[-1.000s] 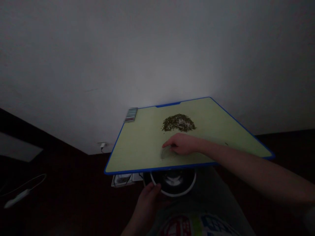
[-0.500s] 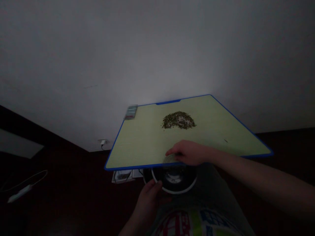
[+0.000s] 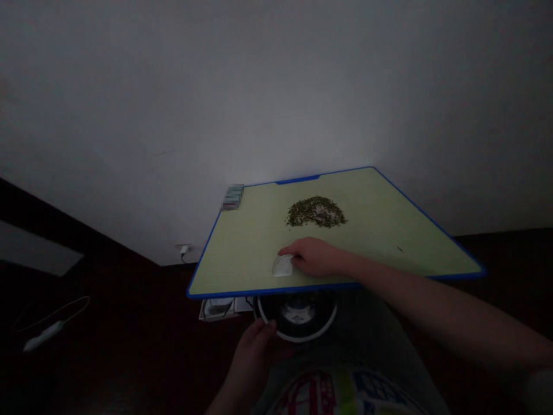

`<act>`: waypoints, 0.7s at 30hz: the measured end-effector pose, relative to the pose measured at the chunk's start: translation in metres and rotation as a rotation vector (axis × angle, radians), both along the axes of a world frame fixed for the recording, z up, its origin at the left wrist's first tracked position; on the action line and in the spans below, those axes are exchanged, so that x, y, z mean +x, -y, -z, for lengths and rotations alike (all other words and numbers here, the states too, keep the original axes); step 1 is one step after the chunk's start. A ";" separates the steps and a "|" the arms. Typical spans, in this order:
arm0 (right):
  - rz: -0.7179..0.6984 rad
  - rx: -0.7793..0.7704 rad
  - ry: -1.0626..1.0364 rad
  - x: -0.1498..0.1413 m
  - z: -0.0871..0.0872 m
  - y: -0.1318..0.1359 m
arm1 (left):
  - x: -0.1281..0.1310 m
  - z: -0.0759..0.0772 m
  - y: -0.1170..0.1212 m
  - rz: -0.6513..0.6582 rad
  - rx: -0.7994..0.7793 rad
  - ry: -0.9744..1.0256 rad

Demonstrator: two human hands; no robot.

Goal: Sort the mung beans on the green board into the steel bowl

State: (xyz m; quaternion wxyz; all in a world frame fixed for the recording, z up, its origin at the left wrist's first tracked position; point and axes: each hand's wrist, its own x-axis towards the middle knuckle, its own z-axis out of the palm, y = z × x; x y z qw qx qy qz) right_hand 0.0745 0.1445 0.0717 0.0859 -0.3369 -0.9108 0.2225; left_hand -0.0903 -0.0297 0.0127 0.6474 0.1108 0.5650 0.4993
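My right hand (image 3: 314, 257) is closed on a clear, half-round plastic scraper (image 3: 283, 266), just above or on the pale table (image 3: 242, 242) near its front edge. Below that edge, my left hand (image 3: 258, 340) grips the white rim of a dark, shiny bowl (image 3: 298, 329), thumb on top of it. The tabletop hides the bowl's far side. Beyond my right hand, a loose pile of small greenish-brown beans (image 3: 315, 212) lies spread on the table.
The table has a blue edge and stands against a grey wall (image 3: 276, 86). A small dark strip (image 3: 400, 249) lies at its right. A charger (image 3: 184, 249) is plugged into the wall. White boxes (image 3: 216, 311) sit underneath, and a power strip (image 3: 43, 336) lies on the dark floor.
My right hand has slid left and slightly away from the front edge, bringing the scraper into clearer view. My left hand and the bowl have shifted a little to the left.
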 end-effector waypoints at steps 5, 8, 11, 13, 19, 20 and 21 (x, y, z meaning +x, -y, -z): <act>-0.166 -0.071 -0.032 -0.001 -0.002 0.000 | 0.000 0.004 0.001 0.000 0.002 -0.005; -0.186 -0.100 -0.065 0.011 -0.001 0.008 | 0.002 0.002 0.000 0.006 -0.006 -0.021; -0.166 -0.099 -0.072 0.028 0.000 0.024 | 0.005 -0.002 0.000 0.017 -0.013 -0.033; -0.150 -0.086 -0.079 0.041 0.002 0.034 | 0.007 -0.003 -0.001 0.023 -0.007 -0.023; 0.144 -0.124 -0.152 0.100 0.007 0.034 | 0.011 0.000 -0.002 0.053 0.007 0.010; 0.201 -0.111 -0.140 0.110 0.008 0.030 | 0.012 0.002 -0.002 0.066 0.008 0.013; 0.252 -0.100 -0.117 0.121 0.008 0.025 | 0.013 0.003 -0.003 0.076 0.008 0.014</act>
